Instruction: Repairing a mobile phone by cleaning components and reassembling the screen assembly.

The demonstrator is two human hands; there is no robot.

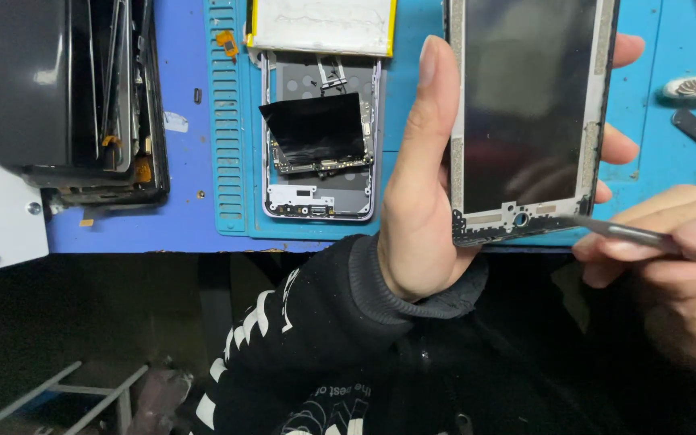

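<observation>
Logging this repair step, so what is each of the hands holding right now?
Left hand: closed around the phone screen frame, held upright.
Right hand: closed on thin metal tweezers, tip at the frame's bottom edge.

A blue work mat (pixel 195 217) covers the bench; dark floor (pixel 82 322) below.

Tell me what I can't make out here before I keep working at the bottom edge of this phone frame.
- Phone frame, head view: its upper end is cut off by the top edge.
- Metal tool: the tip is blurred where it meets the frame; its handle hides in the right hand.
- Left hand: its palm covers the frame's left side.
- Opened phone on the blue mat: black film covers part of its board.
- Stack of panels: cropped above.
</observation>
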